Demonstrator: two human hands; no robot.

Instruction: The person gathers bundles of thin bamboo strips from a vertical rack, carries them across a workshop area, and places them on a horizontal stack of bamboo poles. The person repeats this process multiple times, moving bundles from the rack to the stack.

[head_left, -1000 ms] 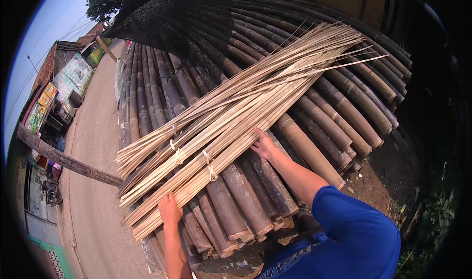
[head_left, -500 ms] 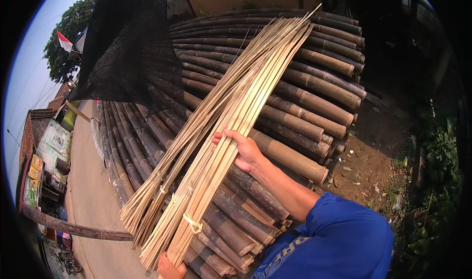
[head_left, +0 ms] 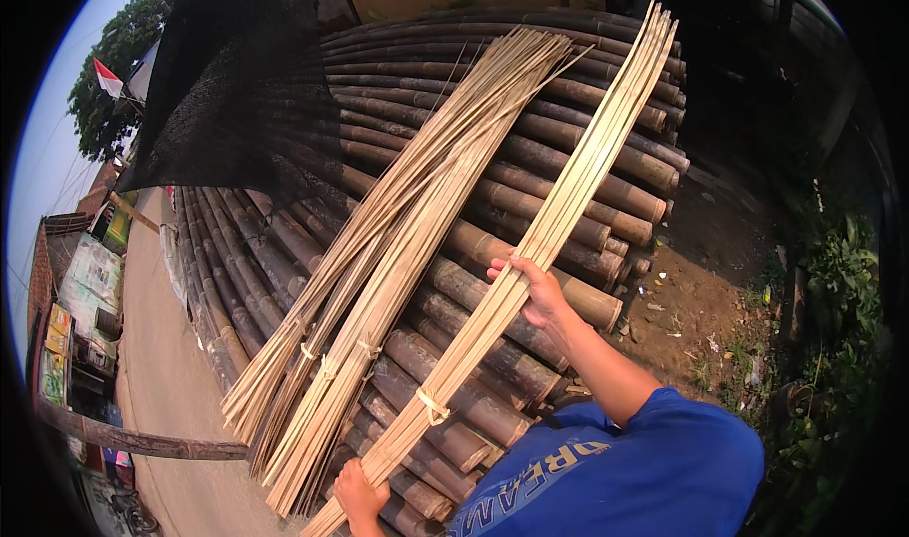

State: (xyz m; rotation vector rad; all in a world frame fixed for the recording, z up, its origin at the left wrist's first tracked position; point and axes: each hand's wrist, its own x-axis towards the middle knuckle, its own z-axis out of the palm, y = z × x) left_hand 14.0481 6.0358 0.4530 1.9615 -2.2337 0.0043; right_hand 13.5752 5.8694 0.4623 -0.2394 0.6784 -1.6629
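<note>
A bundle of pale bamboo strips point(head_left: 575, 205) is slanted in front of me, its upper end fanning a little. A light tie point(head_left: 433, 407) goes round its lower part. Partway up, my right hand point(head_left: 532, 289) is closed on the bundle, thumb across the strips. Near its lower end my left hand point(head_left: 361, 492) is closed around it too. To the left, apart from the held one, further tied bundles of thin bamboo strips point(head_left: 417, 224) lie side by side on a pile of bamboo poles point(head_left: 606, 191).
Black netting point(head_left: 241, 92) hangs over the pile's far left. A road point(head_left: 156, 319) runs along the left, with a single pole point(head_left: 151, 440) jutting across it. Bare soil point(head_left: 677, 300) and green plants point(head_left: 843, 281) lie to the right. A red and white flag point(head_left: 108, 79) shows far left.
Both hands have moved right with the held bundle, drawing it away from the other bundles. A gap showing the dark poles has opened between them.
</note>
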